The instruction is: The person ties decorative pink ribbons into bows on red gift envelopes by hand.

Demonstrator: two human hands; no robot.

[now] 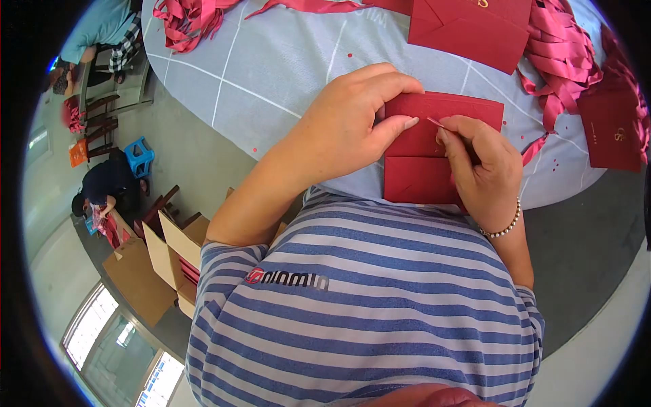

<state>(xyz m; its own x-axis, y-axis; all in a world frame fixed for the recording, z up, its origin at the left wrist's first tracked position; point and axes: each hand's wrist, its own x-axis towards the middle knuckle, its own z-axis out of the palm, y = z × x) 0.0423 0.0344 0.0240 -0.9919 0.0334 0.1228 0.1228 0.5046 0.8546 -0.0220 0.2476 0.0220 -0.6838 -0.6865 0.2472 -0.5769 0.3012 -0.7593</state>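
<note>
A dark red paper gift bag (413, 178) lies flat on the table in front of me, its folded bottom toward my body. My left hand (363, 115) grips its upper left part, fingers curled at the top edge and thumb on the front. Over the bag's right side, my right hand (483, 159) pinches the end of a thin pink-red ribbon (435, 121) between thumb and forefinger. A gold mark on the bag is partly hidden by the right fingers.
The round table wears a grey checked cloth (285, 61). Ribbon bundles lie at the left (193, 24) and right (559, 54). More red bags rest at the top (468, 37) and right edge (607, 129). Cardboard boxes (139, 278), a blue stool (140, 157) and other people (112, 180) are at left.
</note>
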